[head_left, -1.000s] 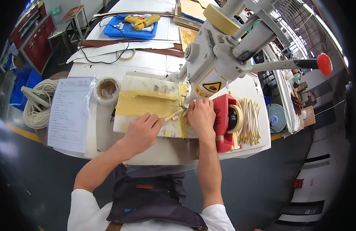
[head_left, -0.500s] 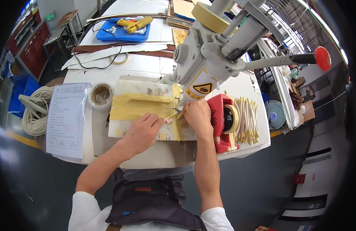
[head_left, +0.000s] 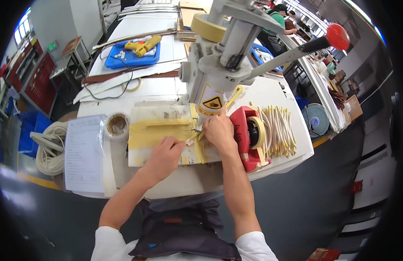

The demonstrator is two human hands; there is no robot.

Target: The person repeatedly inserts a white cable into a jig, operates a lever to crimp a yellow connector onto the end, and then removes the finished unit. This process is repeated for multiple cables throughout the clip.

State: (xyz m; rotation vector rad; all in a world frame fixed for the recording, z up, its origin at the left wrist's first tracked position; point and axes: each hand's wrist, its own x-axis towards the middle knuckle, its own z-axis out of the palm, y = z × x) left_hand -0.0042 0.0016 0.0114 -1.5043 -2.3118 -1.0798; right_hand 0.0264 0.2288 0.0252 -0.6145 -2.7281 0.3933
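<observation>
- coil of white cord (head_left: 51,152) beside the tabletop (head_left: 110,174)
- plastic-sleeved sheet (head_left: 85,152), then a tape roll (head_left: 117,125), on the tabletop
- white board (head_left: 138,160), partly covered in yellow tape
- left hand (head_left: 163,157): grip pinched on a thin yellow strip (head_left: 193,137), which lies over the board between both hands
- grey lever press (head_left: 214,65) standing above the board
- right hand (head_left: 219,128): fingers curled beside the press's lower end; cannot tell whether its grip holds anything
- red tape dispenser (head_left: 241,130), just beside the right hand
- yellow-tipped white cords (head_left: 277,130), bunched beside the dispenser
</observation>
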